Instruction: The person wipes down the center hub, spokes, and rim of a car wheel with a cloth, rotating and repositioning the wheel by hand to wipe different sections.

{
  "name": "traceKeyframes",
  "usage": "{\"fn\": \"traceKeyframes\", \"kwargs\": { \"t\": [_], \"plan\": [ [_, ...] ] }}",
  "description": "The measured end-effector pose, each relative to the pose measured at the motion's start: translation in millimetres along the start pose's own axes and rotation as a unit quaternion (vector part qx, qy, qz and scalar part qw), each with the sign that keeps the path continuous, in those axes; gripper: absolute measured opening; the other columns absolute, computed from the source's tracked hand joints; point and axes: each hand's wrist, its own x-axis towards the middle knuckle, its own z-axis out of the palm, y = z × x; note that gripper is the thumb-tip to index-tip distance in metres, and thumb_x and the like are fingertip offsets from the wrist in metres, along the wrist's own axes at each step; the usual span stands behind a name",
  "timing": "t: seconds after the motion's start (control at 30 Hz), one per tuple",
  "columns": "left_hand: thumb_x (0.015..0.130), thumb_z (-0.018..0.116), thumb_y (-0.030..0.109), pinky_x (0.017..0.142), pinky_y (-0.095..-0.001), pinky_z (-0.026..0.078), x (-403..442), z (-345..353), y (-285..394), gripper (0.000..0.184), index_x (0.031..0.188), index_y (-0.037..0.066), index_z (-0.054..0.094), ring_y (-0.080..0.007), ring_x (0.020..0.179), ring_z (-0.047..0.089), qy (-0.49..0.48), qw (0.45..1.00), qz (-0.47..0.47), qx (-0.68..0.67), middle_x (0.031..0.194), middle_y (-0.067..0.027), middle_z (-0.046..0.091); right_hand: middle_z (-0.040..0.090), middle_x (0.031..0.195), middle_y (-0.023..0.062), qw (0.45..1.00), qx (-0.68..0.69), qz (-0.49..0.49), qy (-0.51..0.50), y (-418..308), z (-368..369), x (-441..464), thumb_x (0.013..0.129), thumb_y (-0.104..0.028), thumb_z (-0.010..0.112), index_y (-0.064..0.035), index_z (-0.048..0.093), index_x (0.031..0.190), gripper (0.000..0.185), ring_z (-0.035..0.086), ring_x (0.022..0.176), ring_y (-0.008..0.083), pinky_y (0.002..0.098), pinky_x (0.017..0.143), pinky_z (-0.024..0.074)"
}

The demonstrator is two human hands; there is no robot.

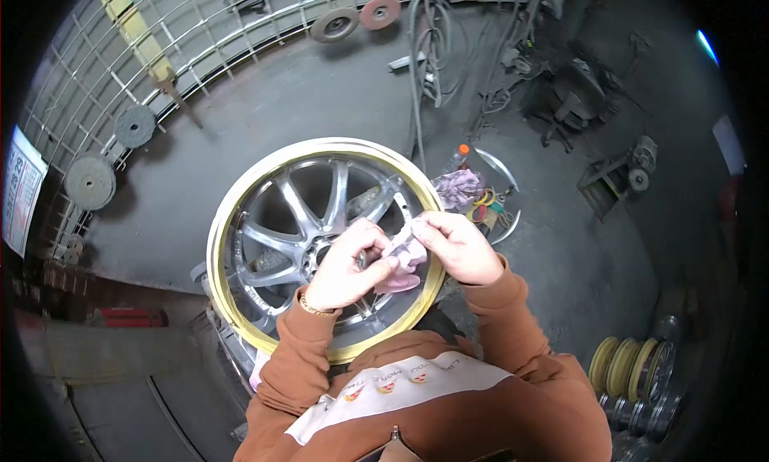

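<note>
My left hand point(348, 268) is closed above the spoked wheel rim point(340, 191), its fingers gripping a pale pink cloth point(407, 274). A small dark metal piece shows at the left fingers, too small to name. My right hand point(460, 248) pinches the whitish upper edge of that cloth between thumb and fingers. The cloth hangs down between both hands, over the wheel's right side. Yellow masking tape covers the wheel's outer lip. Beyond the hands, a pale strip with dark spots lies along a spoke; I cannot make out what it is.
Right of the wheel are a crumpled purple cloth point(458, 189), a bottle with an orange cap point(463, 150) and scissors point(484, 197). Grinding discs point(335, 24) hang on a wire grid at the back. More rims point(621, 366) stack at lower right. A chair point(570, 101) stands far right.
</note>
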Motion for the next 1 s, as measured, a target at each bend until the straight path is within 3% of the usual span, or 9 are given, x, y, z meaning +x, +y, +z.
{"fn": "traceKeyframes", "kwargs": {
  "t": [0.1,0.17,0.23,0.37,0.43,0.6,0.77,0.87,1.0],
  "plan": [
    [0.081,0.067,0.006,0.085,-0.0293,0.041,6.0,1.8,5.0,0.011,0.082,0.002,0.057,-0.0163,0.092,0.053,0.009,0.99,-0.01,-0.143,0.093,-0.0082,0.056,0.063,0.086,0.0025,0.998,0.057,-0.003,0.005,3.6,-1.2,-10.0,0.098,-0.018,0.051,0.0013,0.061,0.101,0.022,0.056,0.079,0.0073,0.0226,0.071,0.047],
    [0.088,0.063,0.005,0.075,-0.0223,0.042,6.7,1.5,18.4,0.012,0.089,0.002,0.052,-0.0067,0.085,0.051,-0.018,0.958,-0.106,-0.266,0.089,-0.0032,0.056,0.063,0.088,0.0023,0.996,0.084,-0.006,0.012,8.6,-4.3,-16.9,0.098,-0.02,0.053,0.0012,0.061,0.104,0.023,0.056,0.08,0.0071,0.0225,0.072,0.0473],
    [0.09,0.061,0.006,0.066,-0.0185,0.04,7.3,5.7,21.5,0.012,0.092,0.003,0.05,-0.0024,0.076,0.048,-0.009,0.955,-0.127,-0.267,0.083,0.0021,0.055,0.063,0.089,0.0016,0.985,0.144,0.073,-0.054,7.9,-9.3,-26.5,0.095,-0.017,0.057,0.0014,0.061,0.106,0.022,0.056,0.081,0.0068,0.0231,0.073,0.0476],
    [0.09,0.06,0.005,0.062,-0.0178,0.037,5.0,21.3,47.8,0.015,0.093,0.005,0.045,-0.0021,0.071,0.045,0.032,0.977,-0.163,-0.135,0.079,0.0021,0.051,0.064,0.103,0.0034,0.994,0.096,0.013,-0.052,33.8,-10.0,-41.9,0.09,-0.009,0.063,0.0024,0.059,0.115,0.028,0.059,0.092,0.0088,0.0249,0.083,0.047],
    [0.088,0.06,0.002,0.064,-0.0189,0.038,-2.0,29.9,40.0,0.019,0.094,0.005,0.043,-0.0041,0.074,0.046,0.076,0.984,-0.113,-0.113,0.082,-0.0009,0.05,0.064,0.107,0.0036,0.97,0.243,0.007,-0.018,39.7,-6.6,-50.3,0.09,-0.008,0.062,0.0021,0.057,0.119,0.031,0.058,0.097,0.0093,0.0257,0.087,0.046],
    [0.079,0.069,0.001,0.093,-0.0307,0.043,-5.0,61.5,57.9,0.067,0.133,0.002,0.03,-0.0181,0.106,0.056,0.068,0.957,-0.201,-0.199,0.112,-0.0131,0.057,0.06,0.099,-0.0012,0.965,0.262,-0.007,-0.013,45.0,-23.5,-50.5,0.097,-0.016,0.055,-0.0022,0.056,0.118,0.025,0.055,0.09,0.0063,0.0236,0.08,0.0454],
    [0.081,0.072,0.008,0.079,-0.0249,0.045,8.9,94.0,39.3,0.024,0.097,0.0,0.057,-0.0112,0.092,0.057,-0.01,0.935,-0.319,-0.158,0.1,-0.0081,0.061,0.061,0.089,-0.0005,0.971,0.216,-0.015,-0.097,36.3,-93.8,-60.5,0.092,-0.012,0.062,0.0001,0.059,0.103,0.017,0.053,0.082,0.0048,0.0227,0.075,0.0452],
    [0.084,0.07,0.012,0.063,-0.0207,0.039,33.3,128.5,48.0,0.021,0.086,0.004,0.051,-0.0048,0.073,0.048,0.101,0.958,-0.216,-0.16,0.083,0.0008,0.053,0.063,0.093,0.0008,0.952,0.195,0.093,-0.216,54.7,-135.8,-66.3,0.081,-0.013,0.075,0.0025,0.06,0.105,0.032,0.054,0.086,0.006,0.0255,0.077,0.046],
    [0.093,0.058,0.008,0.06,-0.018,0.035,68.0,164.9,48.3,0.014,0.1,0.005,0.046,-0.0028,0.069,0.043,0.15,0.93,-0.291,-0.166,0.08,0.0027,0.049,0.066,0.1,0.0043,0.914,0.274,0.184,-0.237,71.5,-184.4,-81.6,0.082,-0.01,0.073,0.0038,0.062,0.111,0.034,0.057,0.091,0.0073,0.0253,0.082,0.0462]
  ]
}}
